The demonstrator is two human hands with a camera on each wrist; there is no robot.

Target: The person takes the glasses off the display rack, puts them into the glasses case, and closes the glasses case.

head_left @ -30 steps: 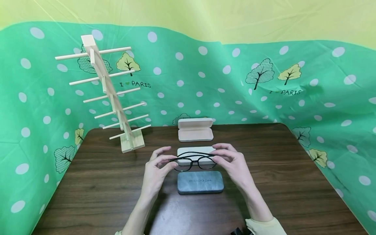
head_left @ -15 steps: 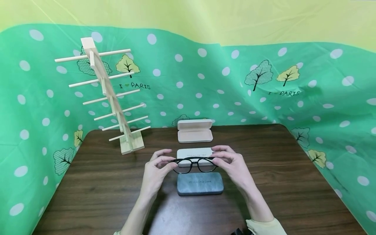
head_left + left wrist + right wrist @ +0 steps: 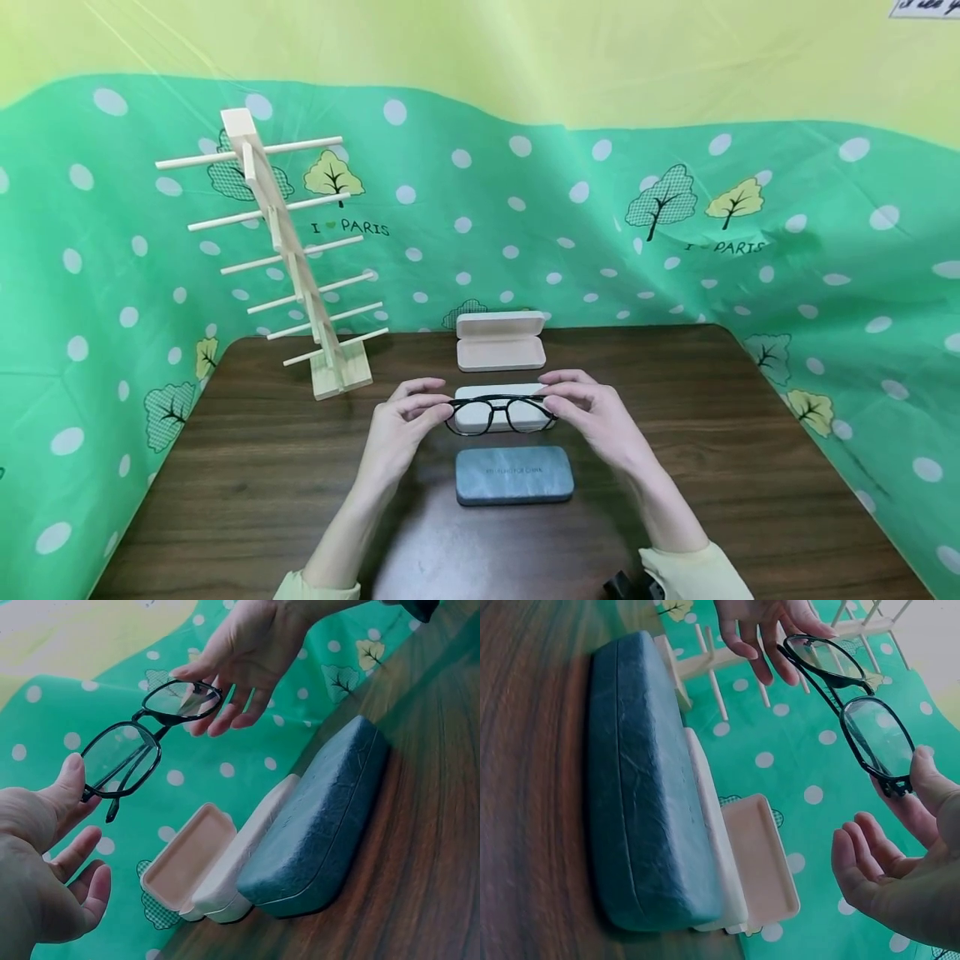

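Observation:
Black-framed eyeglasses with clear lenses are held up between both hands, front toward me. My left hand pinches their left end between thumb and fingers; my right hand grips the right end the same way. In the wrist views the temples show folded across behind the lenses. The glasses overlap a closed white glasses case in the head view. Nearer to me lies a closed blue-grey glasses case with lettering on its lid. Farthest back, a pale glasses case stands with its lid up, showing its inside.
A wooden rack with several crosswise pegs stands at the back left of the brown wooden table. Behind hangs a green, dotted curtain. A small black object sits by the right sleeve at the front.
The glasses have tilted, so the temples that showed above the rims have dropped behind them. Both hands keep their hold. The whole head view has shifted slightly downward.

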